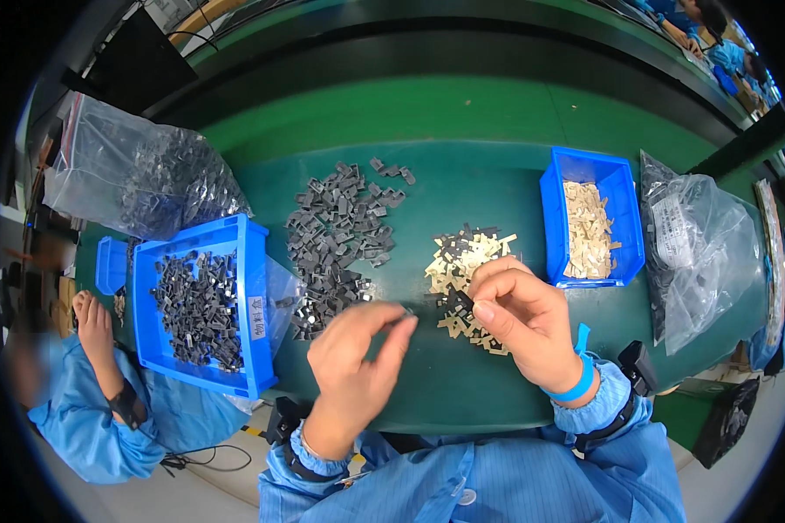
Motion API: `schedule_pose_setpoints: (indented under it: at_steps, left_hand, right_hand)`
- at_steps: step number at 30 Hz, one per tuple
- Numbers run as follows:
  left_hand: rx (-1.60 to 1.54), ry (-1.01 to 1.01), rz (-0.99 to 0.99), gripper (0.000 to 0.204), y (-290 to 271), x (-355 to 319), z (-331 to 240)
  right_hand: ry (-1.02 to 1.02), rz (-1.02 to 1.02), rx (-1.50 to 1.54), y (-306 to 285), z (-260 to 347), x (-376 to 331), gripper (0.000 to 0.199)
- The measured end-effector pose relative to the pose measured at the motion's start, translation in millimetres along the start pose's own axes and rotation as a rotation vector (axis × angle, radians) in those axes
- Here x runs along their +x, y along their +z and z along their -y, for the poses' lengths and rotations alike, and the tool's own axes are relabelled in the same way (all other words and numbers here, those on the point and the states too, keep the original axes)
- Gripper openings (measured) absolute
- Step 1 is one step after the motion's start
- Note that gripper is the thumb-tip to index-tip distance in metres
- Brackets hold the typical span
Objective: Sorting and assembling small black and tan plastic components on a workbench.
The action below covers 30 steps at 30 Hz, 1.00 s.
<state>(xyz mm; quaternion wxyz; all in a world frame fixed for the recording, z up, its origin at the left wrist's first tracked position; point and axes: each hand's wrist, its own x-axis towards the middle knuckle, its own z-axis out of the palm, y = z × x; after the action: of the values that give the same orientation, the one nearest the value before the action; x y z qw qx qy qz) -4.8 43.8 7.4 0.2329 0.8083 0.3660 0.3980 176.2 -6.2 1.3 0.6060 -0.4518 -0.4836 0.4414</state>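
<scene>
Over the green table my left hand (358, 362) brings thumb and forefinger together in a pinch, with a tiny greyish bit at the tips, too small to name. My right hand (528, 331), a blue band round its wrist, is also pinched closed; whatever lies between its fingertips is hidden. Just beyond and under the right fingers spreads a mixed pile of cream and black small flat pieces (464, 261). Past my left hand lies a larger heap of dark grey small blocks (340, 222). The two hands are apart from each other.
At left stands a blue bin (251, 253) of black parts, with a clear bag (122, 170) of dark parts behind it. A blue bin (553, 209) of cream pieces and another clear bag (706, 261) stand at right. A co-worker's hand (96, 336) is at far left.
</scene>
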Motion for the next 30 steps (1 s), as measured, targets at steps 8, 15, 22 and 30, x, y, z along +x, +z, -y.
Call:
schedule_pose_setpoints:
  at_steps: [8, 15, 22, 30]
  left_hand:
    - [-1.402, -0.883, -0.025, 0.023, 9, -21, -30]
    - [-1.761, -0.992, 0.032, 0.013, 26, -29, -33]
    - [-1.617, -0.959, 0.17, 0.014, 19, -26, -28]
    - [-1.476, -0.704, 0.164, 0.027, 5, -29, -25]
  right_hand:
    - [-0.526, 0.077, -0.452, 16, 13, -5, 0.035]
    - [-0.614, 0.061, -0.724, 17, 14, -11, 0.035]
    - [-0.319, 0.045, -0.435, 3, 11, -19, 0.03]
    - [-0.345, 0.153, -0.357, 6, 8, -2, 0.034]
